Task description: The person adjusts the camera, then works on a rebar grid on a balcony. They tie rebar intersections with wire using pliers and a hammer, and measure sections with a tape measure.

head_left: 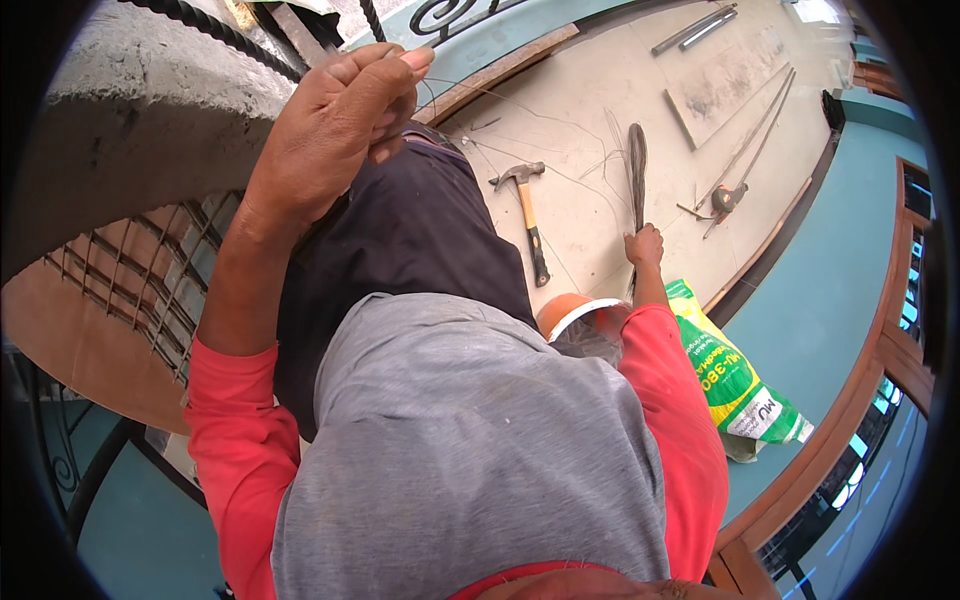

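Note:
My left hand [345, 125] is raised at the upper left, fingers curled in and thumb pressed along them. Thin loose wire [500, 97] runs close beside its fingertips, but whether they grip a strand is hidden. Out on the right, my right hand [646, 246] is closed around the lower part of a long, dark bundle of thin wire [637, 170]. Stray strands spread from the bundle over the pale tiled floor [590, 90]. A claw hammer [528, 215] with a yellow and black handle lies between my leg and the bundle.
An orange bucket [552, 312] stands by my right forearm, next to a green and yellow sack [735, 385]. Farther off lie a tape measure [727, 198], a flat board [722, 100] and metal bars [695, 28]. Rough concrete [150, 150] and a rebar grid [130, 265] are at my left.

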`<state>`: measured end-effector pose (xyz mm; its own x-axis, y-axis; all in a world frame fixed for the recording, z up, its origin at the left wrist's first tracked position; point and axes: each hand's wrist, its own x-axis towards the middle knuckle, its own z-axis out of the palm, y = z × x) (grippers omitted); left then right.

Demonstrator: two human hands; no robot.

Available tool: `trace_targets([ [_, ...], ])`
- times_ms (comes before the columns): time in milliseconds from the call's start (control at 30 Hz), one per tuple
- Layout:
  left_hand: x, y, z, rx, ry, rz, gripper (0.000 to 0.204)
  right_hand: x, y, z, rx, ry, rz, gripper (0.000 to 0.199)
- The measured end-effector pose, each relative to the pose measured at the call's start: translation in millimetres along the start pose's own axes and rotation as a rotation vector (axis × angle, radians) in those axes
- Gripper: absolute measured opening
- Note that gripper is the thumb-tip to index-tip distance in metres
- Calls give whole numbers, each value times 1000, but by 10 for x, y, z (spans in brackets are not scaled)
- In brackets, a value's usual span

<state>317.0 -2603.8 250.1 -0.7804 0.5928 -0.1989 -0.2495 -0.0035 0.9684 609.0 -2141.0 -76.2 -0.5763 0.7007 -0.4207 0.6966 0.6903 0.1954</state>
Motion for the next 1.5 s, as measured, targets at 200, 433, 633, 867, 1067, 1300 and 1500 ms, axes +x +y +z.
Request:
trace_targets([
  [200,-45,-96,3,39,-65,-67,30,365,-151,-1330,394,395,-46,56],
  [433,-26,-77,106,44,-189,-73,34,-1484,-2088,-3285,1124,250,-1217,42],
  [633,-166,65,26,113,-174,-44,40,-1771,-2746,-3236,1169,-390,-1284,25],
  [867,-455,-13,-199,-26,-126,-38,42,-1845,-2878,-3321,1082,-645,-1366,31],
  [1067,-851,-35,-423,-193,-24,-88,43,-1956,-3120,-3247,883,-543,-1421,32],
  [1300,-1458,-154,-601,81,564,224,44,-2035,-3252,-3320,620,-94,-1647,29],
  [1500,-1945,-279,-945,-580,617,477,41,-2089,-3287,-3356,463,17,-1707,25],
])
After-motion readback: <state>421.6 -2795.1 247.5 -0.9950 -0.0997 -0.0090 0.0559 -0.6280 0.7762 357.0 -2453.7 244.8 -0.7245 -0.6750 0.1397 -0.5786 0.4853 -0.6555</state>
